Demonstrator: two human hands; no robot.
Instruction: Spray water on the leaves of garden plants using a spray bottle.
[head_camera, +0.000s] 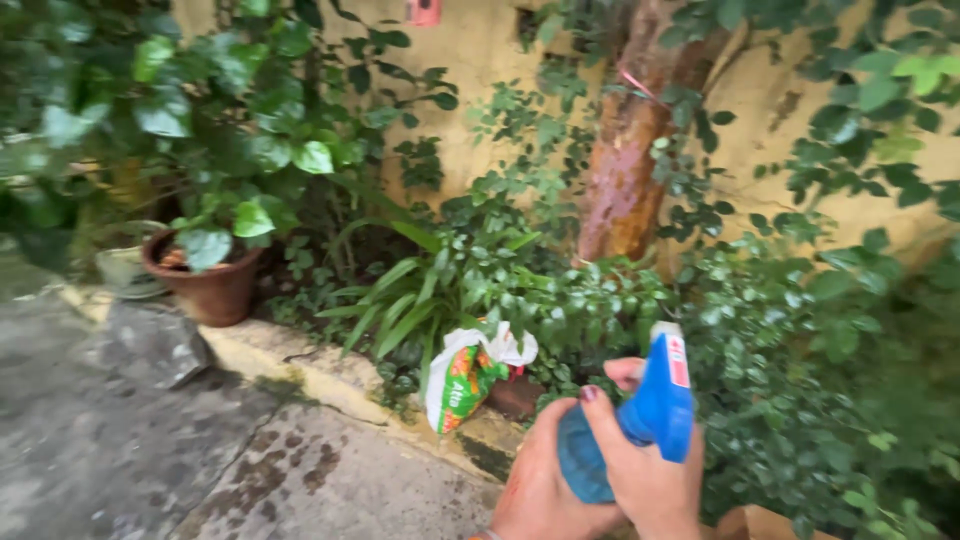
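Note:
A blue spray bottle (660, 405) with a white nozzle tip is held low in the middle of the view, pointing up and right at the leafy bushes (790, 330). My right hand (650, 485) wraps around the sprayer's neck, thumb across the front and a fingertip showing behind the head. My left hand (535, 485) cups the round blue body from the left side. Both hands are cut off by the bottom edge.
A white, green and orange plastic bag (462, 375) lies on the stone kerb (300, 360) among long-leaved plants. A brown clay pot (210, 285) with a broad-leaved plant stands at left. A tree trunk (625, 170) rises against a yellow wall. Wet paving (150, 450) lies at lower left.

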